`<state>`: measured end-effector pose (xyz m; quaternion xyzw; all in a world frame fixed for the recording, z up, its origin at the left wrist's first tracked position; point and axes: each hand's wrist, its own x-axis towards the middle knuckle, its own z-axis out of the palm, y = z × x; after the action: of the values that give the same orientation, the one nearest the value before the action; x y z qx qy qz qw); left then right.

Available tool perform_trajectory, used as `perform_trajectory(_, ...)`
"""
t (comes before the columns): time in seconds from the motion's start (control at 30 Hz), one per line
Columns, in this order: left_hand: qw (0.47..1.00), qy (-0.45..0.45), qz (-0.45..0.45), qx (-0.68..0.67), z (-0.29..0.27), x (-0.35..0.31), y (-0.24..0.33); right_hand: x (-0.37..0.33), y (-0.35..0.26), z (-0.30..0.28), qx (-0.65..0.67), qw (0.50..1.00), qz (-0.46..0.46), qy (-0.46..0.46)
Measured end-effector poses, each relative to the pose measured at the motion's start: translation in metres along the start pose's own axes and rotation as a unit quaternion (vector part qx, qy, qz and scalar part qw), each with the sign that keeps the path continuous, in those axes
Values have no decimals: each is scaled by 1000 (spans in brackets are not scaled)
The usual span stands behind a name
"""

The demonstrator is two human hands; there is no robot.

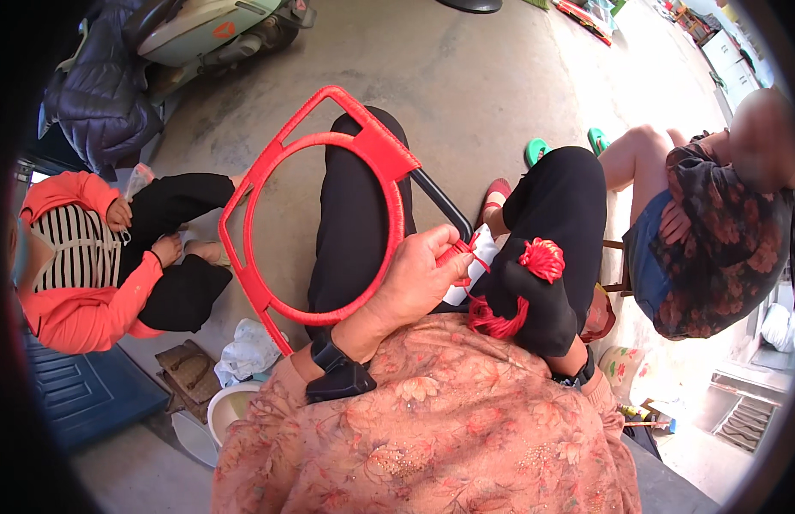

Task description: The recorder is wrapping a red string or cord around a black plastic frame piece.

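A large red frame (397,223) wrapped in thread, with a round ring inside an angular outline, rests over my left thigh. A bare black rod (440,204) runs from its right side toward my fingers. My left hand (423,272) is closed in a pinch on a red cord (476,252) at the rod's lower end. My right hand (534,310), apparently in a black glove, is closed around a bundle of red thread (541,259). One end of it puffs out above the fist, and loose red strands (500,320) hang below. Something white (483,248) shows between my hands.
A person in an orange jacket (98,313) sits at left, another in a dark floral top (714,248) at right. A scooter (213,38) stands at the far left. Near my left side are a white bucket (229,411), a woven bag (192,368) and a blue panel (98,385).
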<state>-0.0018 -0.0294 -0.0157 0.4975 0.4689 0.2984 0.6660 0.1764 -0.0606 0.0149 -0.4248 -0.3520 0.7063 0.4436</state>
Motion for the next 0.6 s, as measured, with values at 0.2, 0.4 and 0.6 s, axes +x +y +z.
perform_trajectory(0.2,998,-25,-12,-61,-1,2,4,-8,-1,2,-47,999,24,-12)
perform_trajectory(0.4,999,-1,-25,-26,-2,3,12,-17,2,-42,81,986,-89,116)
perform_trajectory(0.6,991,25,-32,-129,-10,4,22,-65,37,-239,232,887,-241,318)
